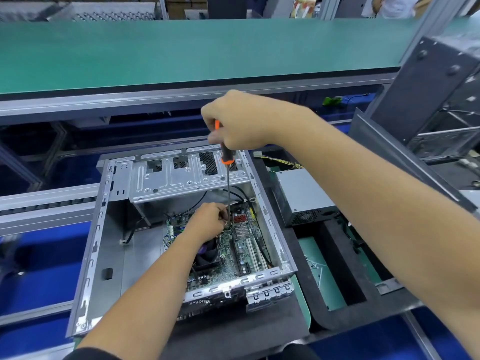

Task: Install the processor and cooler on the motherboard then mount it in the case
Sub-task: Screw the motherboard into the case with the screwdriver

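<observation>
Left hand (207,222) fingers pinched at screwdriver (227,162) tip on motherboard (233,250); right hand (239,120) fingers clenched round handle.

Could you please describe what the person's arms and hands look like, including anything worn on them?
Both forearms are bare from the wrist back. The left hand and right hand wear no gloves, and no rings, watch or wrist strap show. A dark sleeve edge appears at the bottom of the frame on the left arm only.

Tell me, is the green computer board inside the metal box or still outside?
Inside. The motherboard lies flat on the floor of the open case, walls around it.
</observation>
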Demonstrator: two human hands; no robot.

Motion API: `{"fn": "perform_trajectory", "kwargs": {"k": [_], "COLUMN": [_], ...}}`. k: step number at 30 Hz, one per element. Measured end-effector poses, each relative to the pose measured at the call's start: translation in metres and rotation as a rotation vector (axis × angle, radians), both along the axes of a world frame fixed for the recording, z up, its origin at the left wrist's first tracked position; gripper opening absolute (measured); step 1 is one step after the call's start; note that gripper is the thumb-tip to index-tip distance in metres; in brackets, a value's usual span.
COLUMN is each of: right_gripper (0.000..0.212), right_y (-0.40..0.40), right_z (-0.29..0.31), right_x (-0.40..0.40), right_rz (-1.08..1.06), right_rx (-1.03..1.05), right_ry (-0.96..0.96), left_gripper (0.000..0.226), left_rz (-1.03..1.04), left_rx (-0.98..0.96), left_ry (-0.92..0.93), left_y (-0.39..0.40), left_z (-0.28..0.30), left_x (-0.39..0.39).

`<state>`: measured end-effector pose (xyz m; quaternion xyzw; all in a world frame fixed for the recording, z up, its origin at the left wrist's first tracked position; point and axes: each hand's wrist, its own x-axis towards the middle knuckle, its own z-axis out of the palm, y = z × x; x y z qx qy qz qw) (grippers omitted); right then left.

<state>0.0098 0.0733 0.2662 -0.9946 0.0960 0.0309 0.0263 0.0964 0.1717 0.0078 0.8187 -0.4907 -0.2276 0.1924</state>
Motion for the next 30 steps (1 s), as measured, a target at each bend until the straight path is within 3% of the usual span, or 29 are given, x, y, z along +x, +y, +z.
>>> {"fn": "perform_trajectory", "kwargs": {"k": [3,6,8,11,14,16,18,22,23,27,30], "right_gripper": [0.036,0.013,0.021,0.012,0.038,0.033,0.012,0.017,0.013,0.039,0.017], "right_y": [0.001,-0.004,-0.004,-0.002,-0.003,-0.005,-0.008,-0.004,-0.001,0.002,-0.002], "right_z": [-0.001,0.008,0.011,0.003,-0.002,0.002,0.007,0.006,0.003,-0.002,0.005], "right_x": [0.002,-0.003,-0.006,-0.002,0.001,-0.001,-0.006,-0.009,-0.006,-0.002,-0.006], "right_rz": [-0.134,-0.057,0.027,0.011,-0.141,-0.137,-0.062,0.065,0.049,-0.104,-0.077], "right_rx": [-0.128,-0.022,0.074,-0.009,-0.13,-0.144,-0.059,0.039,0.0,-0.126,-0.098], "right_ry": [0.037,0.173,0.158,0.015,-0.008,0.081,0.183,0.044,0.019,0.017,0.167], "left_gripper": [0.022,0.023,0.024,0.023,0.022,0.021,0.021,0.027,0.027,0.029,0.03], "left_rz": [0.002,0.004,0.005,0.009,0.015,0.02,0.016,0.007,0.005,0.012,0.009], "left_rx": [0.031,0.054,0.055,0.06,0.067,0.066,0.067,0.064,0.066,0.071,0.073], "left_ry": [-0.002,0.006,0.007,0.004,0.011,0.016,0.017,0.01,0.01,0.018,0.016], "left_y": [0.001,0.0,0.0,0.0,-0.001,-0.001,-0.001,-0.002,-0.002,0.0,0.0], "left_z": [0.001,0.002,0.002,0.001,0.001,0.001,0.001,0.002,0.001,0.001,0.001], "left_x": [-0.001,-0.001,-0.001,0.0,-0.001,-0.001,-0.001,-0.001,-0.001,0.0,0.0]}}
